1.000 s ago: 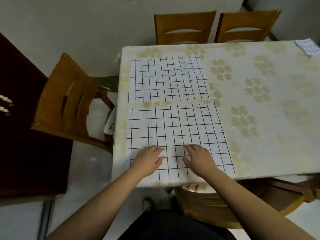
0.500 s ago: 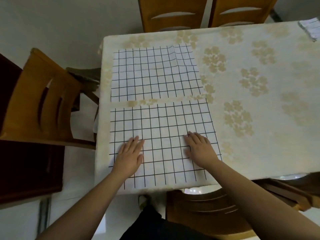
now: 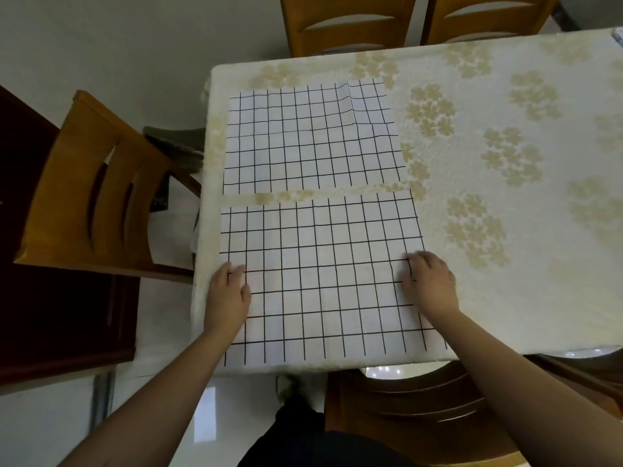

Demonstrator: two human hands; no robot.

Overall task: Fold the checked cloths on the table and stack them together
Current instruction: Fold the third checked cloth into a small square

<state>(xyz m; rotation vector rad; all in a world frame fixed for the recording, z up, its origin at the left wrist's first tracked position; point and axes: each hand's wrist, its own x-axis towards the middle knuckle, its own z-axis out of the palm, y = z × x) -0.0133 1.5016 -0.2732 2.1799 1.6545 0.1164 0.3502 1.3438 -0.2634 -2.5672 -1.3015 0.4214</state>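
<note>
Two checked cloths lie flat at the left end of the table, one behind the other with a narrow strip of tablecloth between them. The near cloth reaches almost to the near table edge; the far cloth sits just beyond it and shows a faint crease near its right side. Both are thin white squares ruled with a black grid, and they look light, limp and easy to crease, likely to slide a little on the smooth flower-patterned tablecloth

The left hand rests on the left edge of the near cloth, fingers nearly straight and together, gripping nothing. The right hand lies on the right edge, fingers bent slightly downward at the tips; whether they pinch the edge I cannot tell

For a clean fold, the near corners or side edges look the best hold, lifting both sides evenly so the grid lines match

Wooden chairs stand around the table
</note>
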